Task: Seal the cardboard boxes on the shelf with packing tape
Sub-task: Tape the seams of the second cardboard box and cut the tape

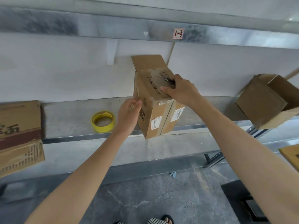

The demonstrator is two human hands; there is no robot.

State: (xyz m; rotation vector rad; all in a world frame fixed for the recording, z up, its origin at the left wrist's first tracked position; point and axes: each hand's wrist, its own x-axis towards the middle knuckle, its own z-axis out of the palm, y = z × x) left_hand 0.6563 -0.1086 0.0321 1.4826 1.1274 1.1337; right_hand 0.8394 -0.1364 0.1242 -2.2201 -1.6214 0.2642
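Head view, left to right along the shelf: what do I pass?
Printed box → tape roll → held box → open box. Hands left out, as they overlap the held box.

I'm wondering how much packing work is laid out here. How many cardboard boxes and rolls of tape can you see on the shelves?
Cardboard boxes: 4 (middle box, left box, open right box, box corner at the right edge)
Tape rolls: 1 (yellow tape roll)
Total: 5
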